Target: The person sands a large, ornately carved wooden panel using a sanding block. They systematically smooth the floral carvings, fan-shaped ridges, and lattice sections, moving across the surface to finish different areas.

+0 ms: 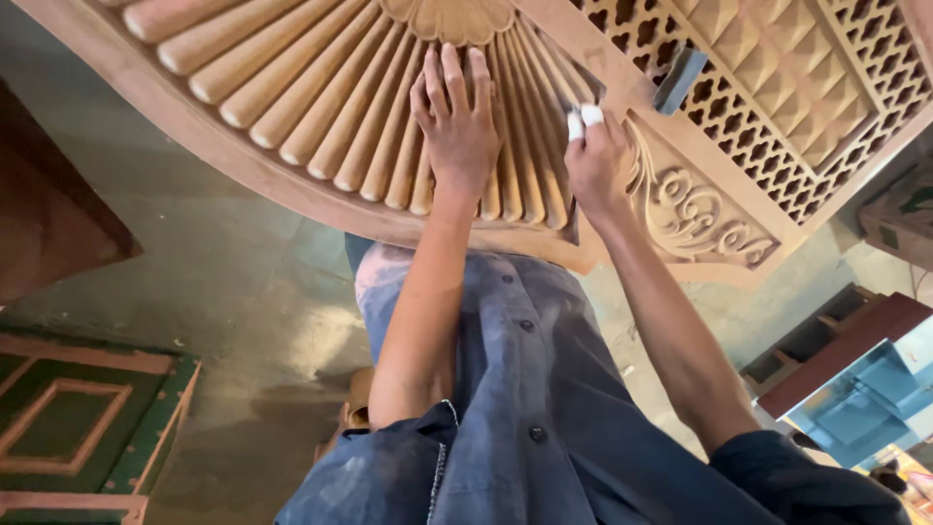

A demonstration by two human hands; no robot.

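- Filling the top of the view, a carved wooden panel [321, 209] stands in front of the person, its curved lower edge running from upper left down to the right.
- Its middle is a fan of rounded flutes [292, 107] spreading from a small scalloped shell [452, 17] at the top.
- Left hand [455, 122] lies flat on the flutes, fingers [453, 73] stretched out and slightly spread, pointing up toward the shell; it grips nothing.
- Right hand [595, 165] sits at the right edge of the fan, just beside the left hand, fingers curled shut around a small white piece [583, 119] that shows above the knuckles; what the piece is cannot be told.
- White piece touches the wood where the last flutes meet the frame.
- Right of that hand, a scroll carving [690, 214] fills the panel's corner.
- Above the scroll, a lattice [777, 107] of pierced holes and raised diamonds runs to the top right.
- A grey flat block [680, 78] rests tilted on the frame between fan and lattice.
- Person wears a dusty blue buttoned shirt [544, 389], sleeves pushed up.
- Below lies a concrete floor [224, 282].
- A green panel [68, 418] with pink borders lies at lower left on the floor.
- A dark brown board [49, 214] shows at the left edge.
- A blue box [865, 399] stands at lower right, well apart from the hands.
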